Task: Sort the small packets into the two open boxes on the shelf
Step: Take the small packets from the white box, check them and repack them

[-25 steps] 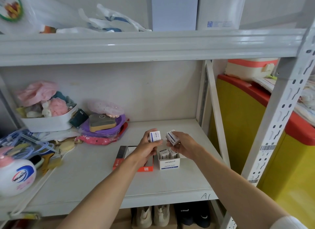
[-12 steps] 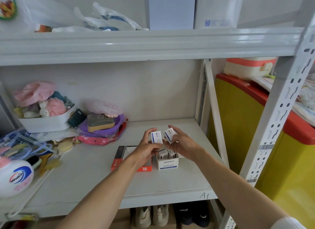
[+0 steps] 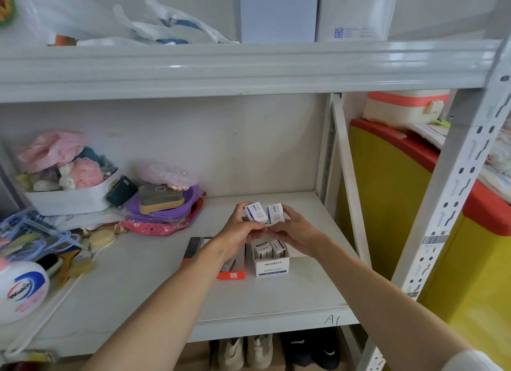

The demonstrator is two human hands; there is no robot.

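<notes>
Two open boxes sat on the shelf point(image 3: 276, 310): the red box point(image 3: 232, 274), then the white box point(image 3: 272, 267) marked "PAPER CLIPS". Above them my left hand point(image 3: 239, 232) pinched one small packet point(image 3: 255, 211) and my right hand point(image 3: 294, 231) pinched another packet point(image 3: 275, 212), side by side. Light, stiff card, I judged; best held by the edges. Packet print too small to read.

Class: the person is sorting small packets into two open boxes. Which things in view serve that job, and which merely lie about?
Job: left packet, right packet, white box, red box, left hand, right hand.

Lying about: white basket, purple bag, soap bottle, shoes.
</notes>
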